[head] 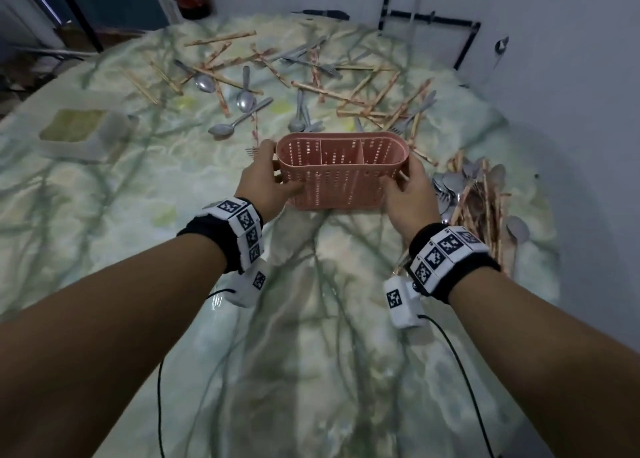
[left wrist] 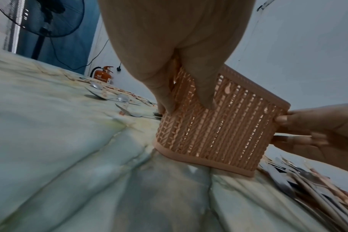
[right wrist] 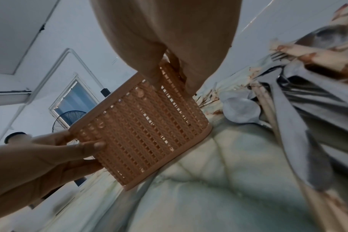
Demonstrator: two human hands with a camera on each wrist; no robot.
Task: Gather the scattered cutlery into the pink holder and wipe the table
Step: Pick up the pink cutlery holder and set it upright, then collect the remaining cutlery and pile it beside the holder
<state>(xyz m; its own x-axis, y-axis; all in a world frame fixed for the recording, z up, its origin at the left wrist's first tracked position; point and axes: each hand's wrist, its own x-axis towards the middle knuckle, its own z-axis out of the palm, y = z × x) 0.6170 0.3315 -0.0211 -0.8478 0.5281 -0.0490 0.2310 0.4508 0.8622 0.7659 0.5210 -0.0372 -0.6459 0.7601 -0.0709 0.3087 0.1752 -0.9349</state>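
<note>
The pink perforated holder (head: 341,177) has three empty compartments and sits tilted just above the marbled table (head: 311,319). My left hand (head: 277,170) grips its left end, thumb on the near wall, and my right hand (head: 403,183) grips its right end. The left wrist view shows the holder (left wrist: 218,125) under my left hand (left wrist: 179,87). The right wrist view shows the holder (right wrist: 141,130) under my right hand (right wrist: 169,75). Spoons (head: 221,130), forks (head: 311,64) and patterned chopsticks (head: 329,92) lie scattered beyond the holder.
A heap of spoons, forks and chopsticks (head: 474,194) lies right of the holder by the table edge. A white tray with a greenish pad (head: 74,126) sits at the left. A fire extinguisher (left wrist: 102,75) and a standing fan (left wrist: 42,17) stand beyond the table.
</note>
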